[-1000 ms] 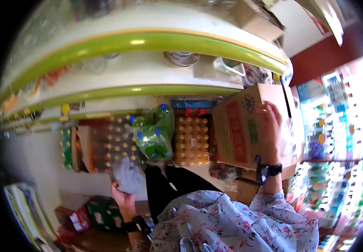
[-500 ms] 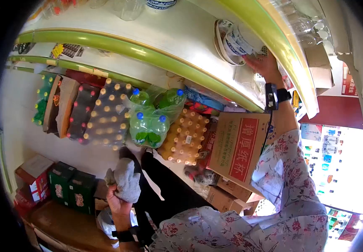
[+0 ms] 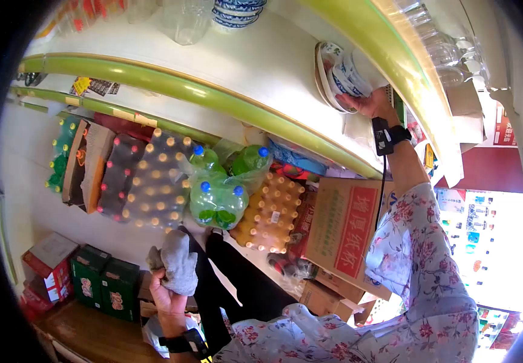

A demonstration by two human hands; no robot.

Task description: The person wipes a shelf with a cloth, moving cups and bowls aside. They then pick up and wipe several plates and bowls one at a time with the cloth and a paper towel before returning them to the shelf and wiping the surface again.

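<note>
My left hand (image 3: 169,296) is closed around a bunched grey cloth (image 3: 180,263), held low in front of my dark trousers. My right hand (image 3: 370,104) reaches onto the white shelf, its fingers at the rim of blue-and-white bowls (image 3: 349,75) that sit tilted on their side. Its thumb and fingers seem to grip the bowls' lower edge, though part of the grip is hidden. Beside them, on the left, pale patterned plates (image 3: 324,75) stand on edge. Farther left on the shelf is another stack of blue-and-white bowls (image 3: 237,13), near a clear glass jar (image 3: 184,24).
A green shelf edge (image 3: 171,81) runs across. Below stand shrink-wrapped bottle packs (image 3: 158,175), large green bottles (image 3: 216,199), orange drinks (image 3: 270,212) and a carton (image 3: 340,224). Green boxes (image 3: 105,281) are at lower left. Glassware (image 3: 443,54) lines the upper right shelf.
My right hand has moved slightly left, closer in against the bowls. The view has shifted a little, so the shelf sits lower. My left hand still holds the grey cloth.
</note>
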